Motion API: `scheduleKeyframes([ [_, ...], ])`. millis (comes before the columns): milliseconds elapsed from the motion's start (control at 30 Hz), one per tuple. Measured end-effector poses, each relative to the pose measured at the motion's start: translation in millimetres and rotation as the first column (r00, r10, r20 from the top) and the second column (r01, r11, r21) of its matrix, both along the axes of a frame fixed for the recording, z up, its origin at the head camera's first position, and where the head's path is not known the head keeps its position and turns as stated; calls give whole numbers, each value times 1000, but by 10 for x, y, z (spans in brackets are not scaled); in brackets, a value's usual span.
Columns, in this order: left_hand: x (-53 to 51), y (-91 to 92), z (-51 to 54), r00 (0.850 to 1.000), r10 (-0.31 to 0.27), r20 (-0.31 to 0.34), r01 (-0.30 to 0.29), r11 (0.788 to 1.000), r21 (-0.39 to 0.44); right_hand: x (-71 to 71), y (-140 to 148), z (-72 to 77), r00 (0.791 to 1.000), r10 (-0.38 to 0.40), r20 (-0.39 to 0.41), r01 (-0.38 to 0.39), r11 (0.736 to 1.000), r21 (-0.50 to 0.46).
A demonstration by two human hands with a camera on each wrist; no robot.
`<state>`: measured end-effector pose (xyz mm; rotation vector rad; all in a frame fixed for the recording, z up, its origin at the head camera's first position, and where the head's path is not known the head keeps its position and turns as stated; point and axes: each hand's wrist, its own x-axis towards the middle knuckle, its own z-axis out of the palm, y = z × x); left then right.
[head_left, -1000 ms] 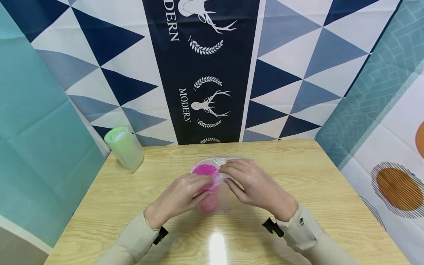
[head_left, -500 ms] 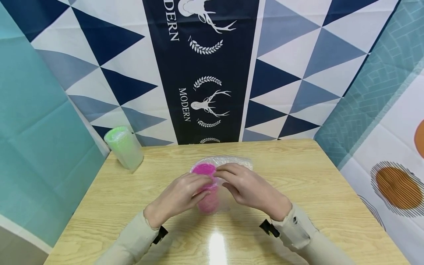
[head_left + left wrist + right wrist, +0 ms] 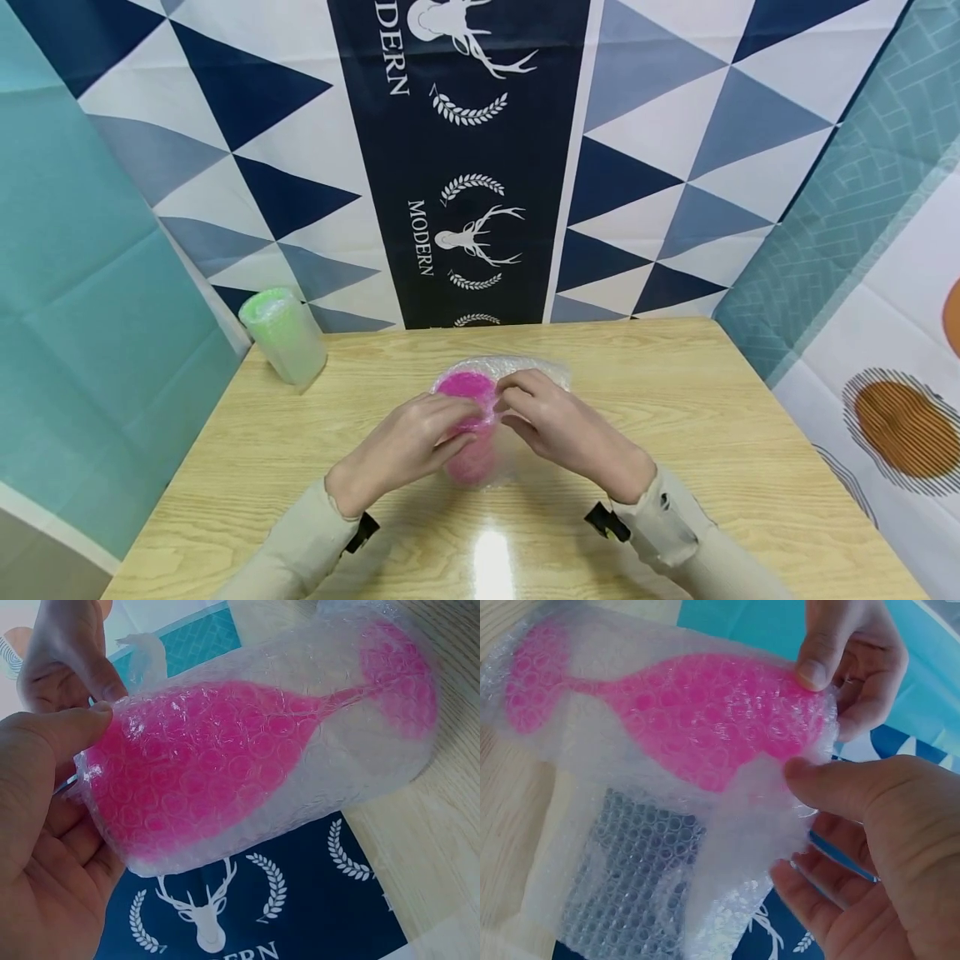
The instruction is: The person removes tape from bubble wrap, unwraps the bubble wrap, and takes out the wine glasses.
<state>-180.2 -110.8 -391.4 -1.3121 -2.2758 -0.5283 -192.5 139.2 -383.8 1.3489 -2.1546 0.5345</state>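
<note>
A pink wine glass lies inside clear bubble wrap, its bowl, stem and foot showing through. In the head view the pink wrapped glass is held over the table by both hands. My left hand grips the rim end, thumb on the near side in the left wrist view and fingers behind. My right hand pinches a loose part of the wrap beside the bowl; in the right wrist view its thumb presses the film and the fingers lie behind. Part of the wrap extends past the glass.
A bubble-wrapped, green-rimmed cylindrical item stands at the table's back left corner. The wooden table ends at a patterned cloth wall behind, with cloth panels on both sides.
My right hand has drawn back toward the front and slightly left, closer to the glass's rim, and its fingers look more bent. My left hand has stayed nearly still.
</note>
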Motion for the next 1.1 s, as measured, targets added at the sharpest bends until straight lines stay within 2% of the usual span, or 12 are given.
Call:
scheduleKeyframes([
  [400, -17, -58, -19, 999, -36, 20, 35, 999, 17, 8, 66, 27, 1000, -5, -7, 5, 1000, 1],
  [700, 17, -21, 31, 1000, 5, 19, -5, 999, -31, 18, 0, 41, 999, 32, -25, -33, 999, -21],
  [900, 64, 38, 92, 997, 69, 36, -67, 995, -70, 26, -48, 40, 998, 31, -48, -31, 1000, -4],
  [1100, 90, 107, 62, 984, 177, 14, -175, 981, -79, 34, -99, 2, 998, 35, -54, -36, 999, -7],
])
